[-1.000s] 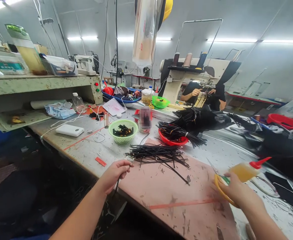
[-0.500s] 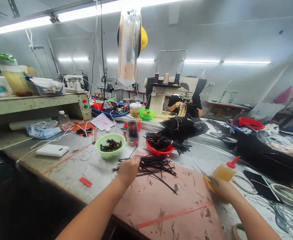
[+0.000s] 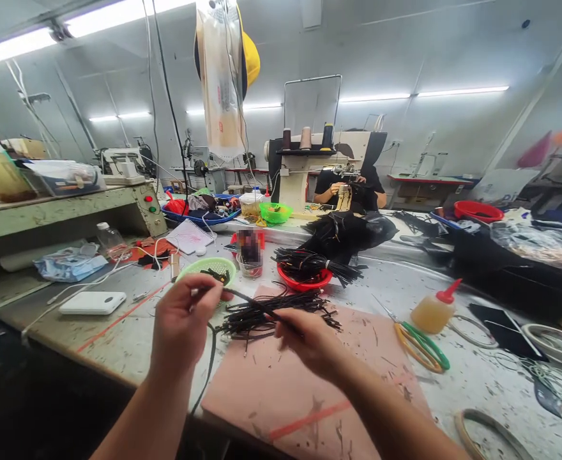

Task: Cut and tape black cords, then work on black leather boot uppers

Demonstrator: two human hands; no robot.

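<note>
My left hand (image 3: 180, 322) is closed on a thin black strap (image 3: 245, 297), pinching it between thumb and fingers. The same strap runs across to my right hand (image 3: 307, 335), whose fingers close on it further along. A loose length hangs below my left hand toward the table edge. Beneath and behind the strap lies a pile of black straps (image 3: 257, 319), at the far edge of a pinkish mat (image 3: 271, 383). A pale green basket (image 3: 197, 265) with small black pieces stands just behind my left hand, partly covered by it. Scissors (image 3: 422, 345) with orange and green handles lie right of the mat.
A red bowl (image 3: 310, 284) holds bundled black straps. A glue bottle (image 3: 434, 310) with red tip stands behind the scissors, and a tape roll (image 3: 486, 434) lies at the front right. Far left is a white power bank (image 3: 92, 303). Beyond the table a person (image 3: 357, 188) sits behind a sewing machine (image 3: 297, 172).
My right hand has let go of the scissors, now lying on the table, and moved left onto the strap. My left hand has lifted from the pile, holding the strap. The view has shifted slightly.
</note>
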